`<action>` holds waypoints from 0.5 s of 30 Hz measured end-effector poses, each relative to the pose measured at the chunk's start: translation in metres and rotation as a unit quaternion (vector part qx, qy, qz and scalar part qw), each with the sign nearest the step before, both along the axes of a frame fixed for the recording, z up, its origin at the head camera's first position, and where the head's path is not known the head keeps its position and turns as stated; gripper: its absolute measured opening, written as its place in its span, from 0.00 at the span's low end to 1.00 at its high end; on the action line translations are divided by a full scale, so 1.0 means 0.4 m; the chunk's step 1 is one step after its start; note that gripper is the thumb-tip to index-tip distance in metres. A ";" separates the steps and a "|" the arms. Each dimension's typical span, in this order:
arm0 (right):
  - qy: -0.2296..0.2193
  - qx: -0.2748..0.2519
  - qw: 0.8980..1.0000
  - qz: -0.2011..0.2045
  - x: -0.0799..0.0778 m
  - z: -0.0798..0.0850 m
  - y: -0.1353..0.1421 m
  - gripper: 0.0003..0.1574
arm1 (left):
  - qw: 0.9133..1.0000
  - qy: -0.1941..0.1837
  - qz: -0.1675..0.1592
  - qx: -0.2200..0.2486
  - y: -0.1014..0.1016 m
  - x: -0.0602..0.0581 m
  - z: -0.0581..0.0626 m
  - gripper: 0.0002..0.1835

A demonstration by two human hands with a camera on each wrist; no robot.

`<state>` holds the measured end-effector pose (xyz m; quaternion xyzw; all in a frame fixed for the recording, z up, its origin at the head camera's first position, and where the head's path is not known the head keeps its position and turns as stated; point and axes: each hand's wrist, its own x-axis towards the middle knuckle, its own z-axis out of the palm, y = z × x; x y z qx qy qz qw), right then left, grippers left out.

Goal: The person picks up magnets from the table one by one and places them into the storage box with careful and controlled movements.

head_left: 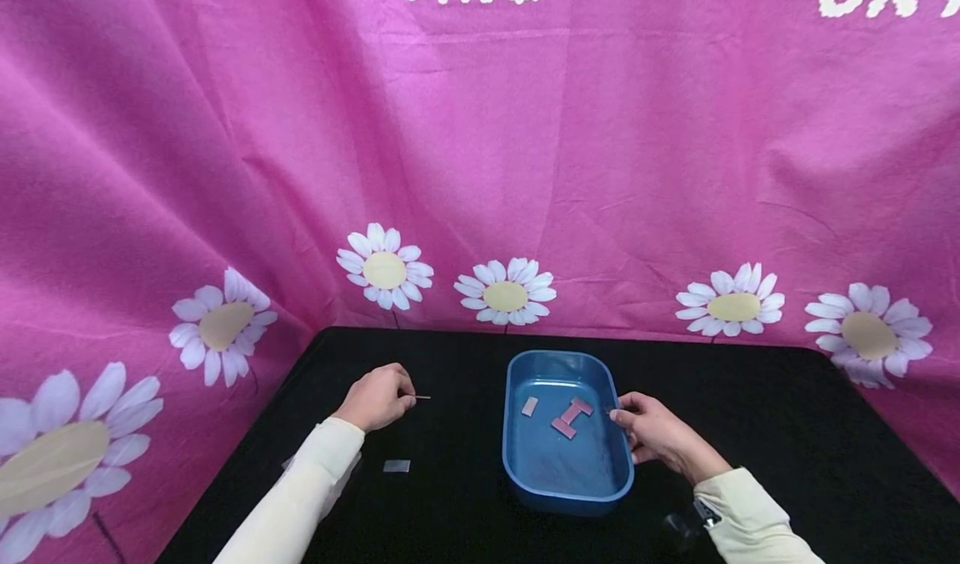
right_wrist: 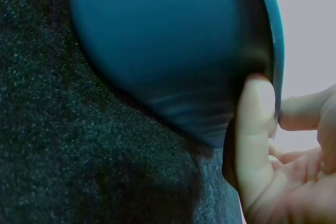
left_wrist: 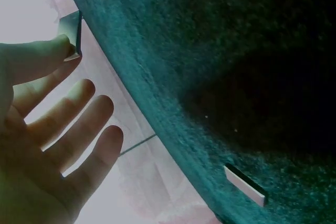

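Between thumb and forefinger my left hand [head_left: 378, 397] pinches a small flat rectangular tile [left_wrist: 71, 34], seen edge-on in the head view. The other fingers spread loosely in the left wrist view. Below that hand, a similar tile [head_left: 397, 466] lies on the black table. My right hand [head_left: 660, 435] grips the right side of a blue rectangular tray [head_left: 567, 495], with thumb and fingers at its rim. Inside the tray are a pale tile [head_left: 529, 406] and pink tiles [head_left: 572, 418] arranged like a letter I.
The black-covered table [head_left: 442, 522] runs back to a pink cloth [head_left: 600, 172] printed with daisies and white letters. A small clear, shiny thing [head_left: 678, 524] lies beside the right wrist, which wears a dark band [head_left: 707, 512].
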<state>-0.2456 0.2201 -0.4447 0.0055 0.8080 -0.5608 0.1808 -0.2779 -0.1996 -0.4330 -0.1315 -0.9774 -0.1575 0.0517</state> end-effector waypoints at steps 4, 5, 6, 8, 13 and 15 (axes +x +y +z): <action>0.002 0.000 1.000 -0.001 -0.003 0.000 -0.001 0.18 | 1.000 0.004 -0.010 -0.003 0.007 0.001 0.007 0.03; 0.001 0.000 1.000 0.001 -0.004 0.001 -0.001 0.18 | 1.000 0.003 -0.010 -0.001 0.009 0.001 0.007 0.03; -0.001 0.001 1.000 0.002 -0.004 0.001 -0.001 0.18 | 1.000 0.002 -0.012 0.001 0.010 0.001 0.008 0.03; -0.006 0.003 1.000 0.001 -0.004 0.001 0.000 0.18 | 1.000 0.000 -0.014 0.007 0.013 0.002 0.011 0.02; -0.010 0.007 1.000 0.001 -0.004 0.000 0.002 0.18 | 0.999 0.017 -0.029 0.005 0.027 0.003 0.021 0.03; -0.010 0.007 1.000 -0.001 -0.004 -0.001 0.001 0.18 | 0.999 0.028 -0.036 0.004 0.033 0.005 0.028 0.03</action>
